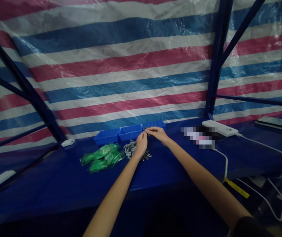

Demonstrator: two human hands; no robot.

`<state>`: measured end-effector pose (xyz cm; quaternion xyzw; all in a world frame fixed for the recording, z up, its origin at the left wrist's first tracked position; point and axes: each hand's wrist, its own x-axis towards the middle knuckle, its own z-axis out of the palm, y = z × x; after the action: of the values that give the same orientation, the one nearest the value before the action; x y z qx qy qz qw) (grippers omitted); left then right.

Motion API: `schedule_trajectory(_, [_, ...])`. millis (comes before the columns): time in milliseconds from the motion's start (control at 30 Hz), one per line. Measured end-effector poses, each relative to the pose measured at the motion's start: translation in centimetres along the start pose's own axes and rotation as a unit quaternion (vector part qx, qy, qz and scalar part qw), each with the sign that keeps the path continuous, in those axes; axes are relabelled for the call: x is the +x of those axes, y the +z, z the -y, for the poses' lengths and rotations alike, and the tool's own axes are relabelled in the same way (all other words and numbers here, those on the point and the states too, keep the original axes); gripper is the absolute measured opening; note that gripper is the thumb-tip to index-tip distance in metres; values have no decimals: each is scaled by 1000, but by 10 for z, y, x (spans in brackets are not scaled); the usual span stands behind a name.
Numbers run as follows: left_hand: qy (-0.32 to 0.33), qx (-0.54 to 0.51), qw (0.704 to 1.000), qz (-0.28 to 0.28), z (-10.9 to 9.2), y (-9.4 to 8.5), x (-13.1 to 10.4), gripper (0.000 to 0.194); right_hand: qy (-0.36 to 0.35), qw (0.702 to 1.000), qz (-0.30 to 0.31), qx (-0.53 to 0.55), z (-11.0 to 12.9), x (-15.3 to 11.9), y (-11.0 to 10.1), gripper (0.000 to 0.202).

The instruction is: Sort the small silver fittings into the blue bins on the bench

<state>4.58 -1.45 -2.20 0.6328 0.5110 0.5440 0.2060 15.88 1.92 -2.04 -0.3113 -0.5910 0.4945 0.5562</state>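
Note:
My left hand [142, 143] and my right hand [158, 134] meet at the fingertips above the table, both closed in a pinch. Whatever lies between the fingers is too small to name. Below and around my left hand is a pile of small grey metallic cylinders [130, 148], partly covered by that hand. Behind the hands stand three blue bins side by side: a left bin [106, 135], a middle bin [130, 132] and a right bin [161, 124]. Small pieces show in the right bin, just past my right fingers. Green clear-plastic packets [103, 157] lie left of the pile.
A white power bank [219, 128] with a white cable [266, 140] lies to the right, beside a blurred-out item [200, 136]. A small white device [68, 142] sits at left. Blue frame posts [213, 72] and a striped tarp [131, 65] border the blue table [64, 174].

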Motion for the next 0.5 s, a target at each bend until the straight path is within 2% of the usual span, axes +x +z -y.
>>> schedule_trajectory(133, [-21, -2, 999, -34, 0, -4, 3, 29, 31, 998, -43, -41, -1, 3, -5, 30])
schedule_trajectory(267, [-32, -43, 989, -136, 0, -11, 8, 22, 45, 994, -88, -40, -6, 12, -14, 29])
schedule_trajectory(367, [-34, -73, 977, -196, 1, -16, 11, 21, -6, 998, -49, -41, -13, 16, -15, 37])
schedule_trajectory(433, [-34, -84, 973, -213, 1, -16, 13, 20, -66, 990, 1, -126, -20, 15, -12, 34])
schedule_trajectory(500, [-31, -89, 972, -215, 1, -16, 13, 19, -126, 957, 61, -254, -27, 10, -7, 31])
